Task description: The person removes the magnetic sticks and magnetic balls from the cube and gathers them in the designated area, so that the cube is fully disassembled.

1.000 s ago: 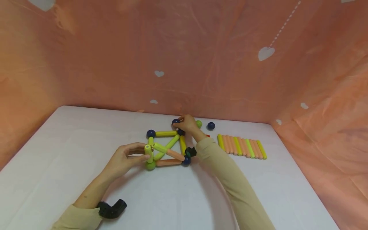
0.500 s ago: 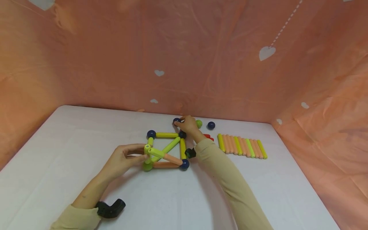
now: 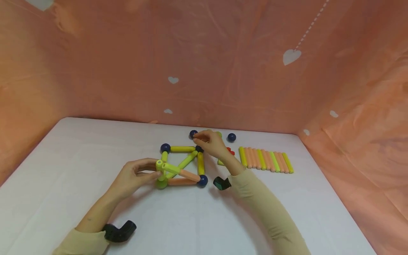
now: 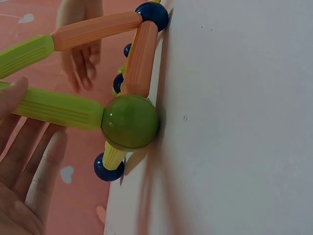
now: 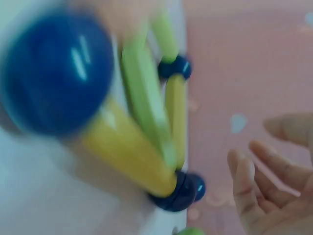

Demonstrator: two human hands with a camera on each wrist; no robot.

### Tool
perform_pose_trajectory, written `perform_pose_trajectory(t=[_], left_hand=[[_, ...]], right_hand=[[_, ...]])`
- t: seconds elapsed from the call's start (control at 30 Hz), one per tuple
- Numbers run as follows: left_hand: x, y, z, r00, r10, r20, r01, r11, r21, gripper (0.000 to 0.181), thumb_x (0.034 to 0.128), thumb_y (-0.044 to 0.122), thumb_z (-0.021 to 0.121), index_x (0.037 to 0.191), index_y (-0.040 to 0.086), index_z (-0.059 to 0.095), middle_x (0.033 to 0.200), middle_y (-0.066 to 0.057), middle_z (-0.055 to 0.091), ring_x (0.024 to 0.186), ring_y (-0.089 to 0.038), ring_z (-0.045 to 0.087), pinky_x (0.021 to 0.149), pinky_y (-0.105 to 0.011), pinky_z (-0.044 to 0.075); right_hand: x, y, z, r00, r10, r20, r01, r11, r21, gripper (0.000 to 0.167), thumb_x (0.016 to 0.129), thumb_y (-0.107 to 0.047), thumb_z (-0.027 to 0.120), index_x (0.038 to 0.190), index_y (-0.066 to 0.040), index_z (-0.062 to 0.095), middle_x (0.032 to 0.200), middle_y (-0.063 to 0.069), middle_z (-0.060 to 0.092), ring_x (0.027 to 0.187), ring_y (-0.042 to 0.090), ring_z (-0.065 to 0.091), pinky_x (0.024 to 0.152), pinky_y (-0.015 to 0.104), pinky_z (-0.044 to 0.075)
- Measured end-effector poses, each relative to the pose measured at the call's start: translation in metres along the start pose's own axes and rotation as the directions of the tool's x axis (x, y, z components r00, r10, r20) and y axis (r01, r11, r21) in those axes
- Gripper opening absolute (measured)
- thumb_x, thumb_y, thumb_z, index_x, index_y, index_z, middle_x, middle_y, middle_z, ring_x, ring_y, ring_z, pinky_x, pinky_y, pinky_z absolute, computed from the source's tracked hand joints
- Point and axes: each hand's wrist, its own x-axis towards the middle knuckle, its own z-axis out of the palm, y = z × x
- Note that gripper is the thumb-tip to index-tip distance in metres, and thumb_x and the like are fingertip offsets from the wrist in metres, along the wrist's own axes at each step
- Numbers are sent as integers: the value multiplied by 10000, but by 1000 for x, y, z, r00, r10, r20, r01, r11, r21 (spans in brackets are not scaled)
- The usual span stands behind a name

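A square frame of magnetic rods and balls lies on the white table (image 3: 178, 219). A yellow rod (image 3: 182, 149) forms its far side, an orange rod (image 3: 182, 181) its near side, and a light green rod crosses it diagonally. My left hand (image 3: 135, 177) pinches a light green rod (image 4: 58, 107) rising from the green ball (image 4: 130, 121) at the near left corner. Beside it, a green rod and an orange rod (image 4: 98, 30), end to end, slope up from the near right blue ball (image 3: 202, 181). My right hand (image 3: 213, 144), fingers apart and holding nothing, hovers near a loose-looking blue ball (image 3: 193, 134).
A row of yellow, orange and green rods (image 3: 266, 160) lies to the right. Another blue ball (image 3: 231, 137) and a partly hidden green ball (image 3: 219, 134) sit at the back. Red pieces (image 3: 231, 151) show behind the right wrist. An orange curtain (image 3: 197, 71) hangs behind the table.
My right hand has let go of the far blue ball and drawn back to the right. The sloping rods and frame's near side shifted slightly left; my left hand keeps its grip.
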Motion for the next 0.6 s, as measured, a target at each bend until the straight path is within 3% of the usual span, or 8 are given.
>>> perform_pose_trajectory(t=[0.13, 0.27, 0.43, 0.6], left_hand=[[1, -1, -2, 1000, -23, 7, 22, 999, 42, 358, 862, 157, 717, 1177, 4, 642, 1114, -137, 683, 1018, -114, 635, 819, -227, 544], [2, -2, -3, 998, -57, 15, 55, 993, 107, 351, 848, 181, 735, 1154, 25, 661, 1072, -112, 700, 1027, -252, 648, 831, -315, 545], [3, -4, -2, 996, -80, 37, 72, 982, 172, 343, 837, 215, 746, 1132, 53, 679, 1050, -89, 710, 1010, -267, 655, 839, -415, 534], [3, -4, -1, 995, -88, 52, 77, 982, 171, 329, 839, 211, 743, 1123, 58, 685, 1046, -95, 712, 1027, -289, 647, 836, -446, 537]], right_hand=[[-26, -9, 3, 986, -140, 92, 126, 981, 145, 303, 936, -168, 619, 1189, -2, 635, 1107, 124, 668, 981, 212, 612, 819, 246, 517], [-44, -16, 14, 941, -278, 195, 235, 947, 221, 348, 878, -103, 672, 1208, -9, 618, 1154, 164, 648, 1014, 270, 585, 796, 238, 485], [-53, -26, 30, 888, -409, 211, 375, 909, 181, 363, 815, -107, 741, 1162, -41, 658, 1109, 102, 679, 937, 285, 561, 723, 311, 463], [-57, -34, 38, 864, -481, 152, 470, 877, 102, 295, 815, -103, 749, 1096, -33, 693, 946, 64, 693, 792, 265, 514, 664, 241, 439]])
